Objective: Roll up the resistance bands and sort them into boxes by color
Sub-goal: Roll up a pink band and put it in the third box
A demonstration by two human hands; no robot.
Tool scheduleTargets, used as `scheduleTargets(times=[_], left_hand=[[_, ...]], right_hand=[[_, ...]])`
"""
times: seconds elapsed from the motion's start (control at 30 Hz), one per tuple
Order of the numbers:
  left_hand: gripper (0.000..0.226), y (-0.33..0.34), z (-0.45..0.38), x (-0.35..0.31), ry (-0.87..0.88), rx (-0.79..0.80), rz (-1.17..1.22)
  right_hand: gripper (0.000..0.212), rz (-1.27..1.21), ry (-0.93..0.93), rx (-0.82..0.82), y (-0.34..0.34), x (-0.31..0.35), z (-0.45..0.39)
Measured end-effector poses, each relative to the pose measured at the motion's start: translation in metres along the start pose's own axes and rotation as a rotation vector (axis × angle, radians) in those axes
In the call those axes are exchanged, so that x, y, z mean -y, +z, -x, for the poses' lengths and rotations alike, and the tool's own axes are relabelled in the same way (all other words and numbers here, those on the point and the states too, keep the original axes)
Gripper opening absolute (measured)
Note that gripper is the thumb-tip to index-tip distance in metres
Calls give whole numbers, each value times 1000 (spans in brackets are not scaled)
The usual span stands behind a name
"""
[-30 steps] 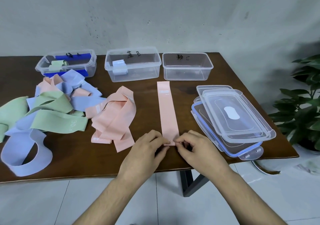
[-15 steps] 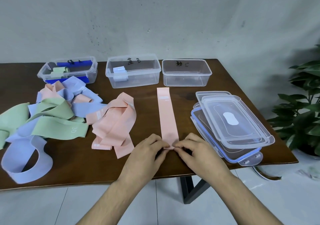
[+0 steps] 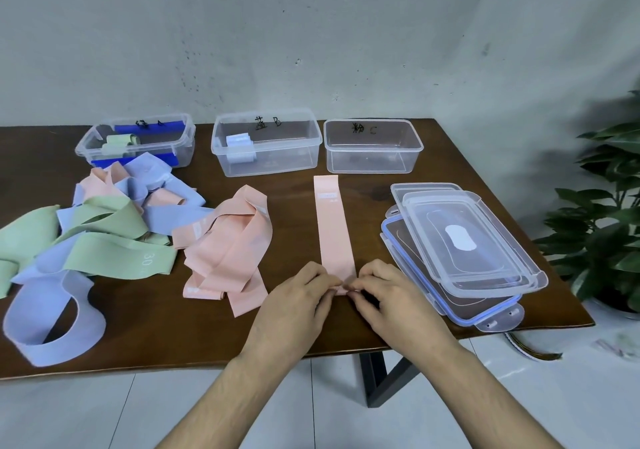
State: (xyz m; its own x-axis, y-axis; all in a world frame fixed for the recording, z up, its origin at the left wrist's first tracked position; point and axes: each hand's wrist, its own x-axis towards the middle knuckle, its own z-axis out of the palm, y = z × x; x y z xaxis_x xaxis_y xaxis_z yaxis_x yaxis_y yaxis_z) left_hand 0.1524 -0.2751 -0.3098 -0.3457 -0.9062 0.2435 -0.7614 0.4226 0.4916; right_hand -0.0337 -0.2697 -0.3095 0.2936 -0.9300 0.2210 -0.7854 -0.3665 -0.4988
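A pink resistance band [image 3: 333, 227] lies flat and straight on the brown table [image 3: 367, 192], running away from me. My left hand [image 3: 294, 306] and my right hand [image 3: 391, 299] pinch its near end together, where a small roll has formed. Three clear boxes stand at the back: the left box [image 3: 86, 147] holds rolled green bands, the middle box [image 3: 277, 168] holds one rolled blue band, and the right box [image 3: 415, 144] is empty.
A loose heap of pink bands [image 3: 228, 251] lies left of my hands. Further left is a tangle of green, blue and pink bands [image 3: 93, 237]. Stacked clear lids [image 3: 464, 244] sit at the right. A potted plant [image 3: 609, 213] stands beyond the table's right edge.
The camera has tilted up a little, so the table sits lower in view. Both hands stay at the band's near end, fingertips slightly closer together.
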Motion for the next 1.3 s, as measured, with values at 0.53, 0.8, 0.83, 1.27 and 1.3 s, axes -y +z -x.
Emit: scheduleTargets(times=[0.53,0.8,0.83,1.27,1.3], left_hand=[[25,-1,-8,2,20,49,-17],[27,-6,2,0,24,68,-40],[27,-5,2,0,24,64,-39],[22,-2,1,6,26,37,-25],[23,-2,1,6,22,41,-27]], right_hand=[[19,-24,-39,71,-5,-5,-9],[21,12,-37,135,-8,0,-1],[21,1,-32,127,-8,0,-1],[31,16,-45,43,-2,-4,1],[29,13,-53,46,-2,-3,1]])
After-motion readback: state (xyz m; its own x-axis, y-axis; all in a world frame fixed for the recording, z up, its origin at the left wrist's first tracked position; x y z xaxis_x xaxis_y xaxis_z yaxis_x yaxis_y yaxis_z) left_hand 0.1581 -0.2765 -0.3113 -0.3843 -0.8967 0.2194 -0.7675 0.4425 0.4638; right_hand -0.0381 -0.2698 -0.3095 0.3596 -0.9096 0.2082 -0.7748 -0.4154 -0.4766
